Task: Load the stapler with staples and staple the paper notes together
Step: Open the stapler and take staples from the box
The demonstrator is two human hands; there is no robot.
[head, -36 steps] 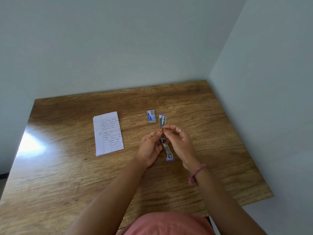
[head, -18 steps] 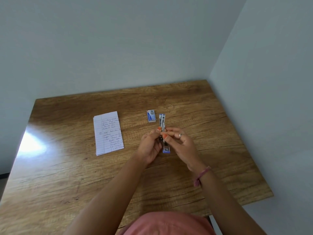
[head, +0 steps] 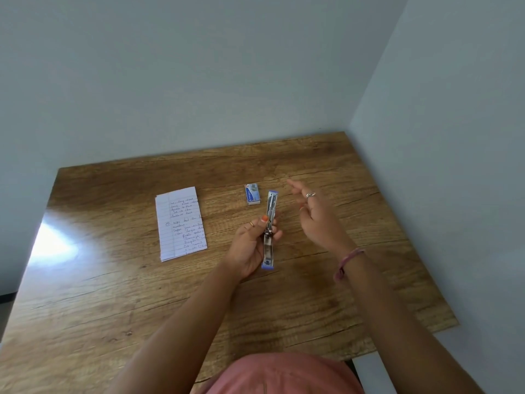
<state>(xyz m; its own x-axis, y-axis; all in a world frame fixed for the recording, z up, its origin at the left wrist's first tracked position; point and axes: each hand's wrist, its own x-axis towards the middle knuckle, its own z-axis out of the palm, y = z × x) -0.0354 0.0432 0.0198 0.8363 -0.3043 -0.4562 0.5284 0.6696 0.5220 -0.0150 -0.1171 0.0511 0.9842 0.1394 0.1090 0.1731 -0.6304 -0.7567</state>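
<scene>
Right hand (head: 314,211) off stapler (head: 270,228) now, lifted aside, fingers spread, holding nothing. Left hand (head: 251,245) alone grips stapler at hinge, swung open full length above table (head: 113,308). Staple box (head: 252,193) just beyond. Paper notes (head: 181,223) unmoved at left.

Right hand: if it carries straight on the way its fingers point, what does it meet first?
The right hand points up and left toward the table's far edge. Nothing lies in that line; the staple box sits off to its left. Height above the wood is unclear.
</scene>
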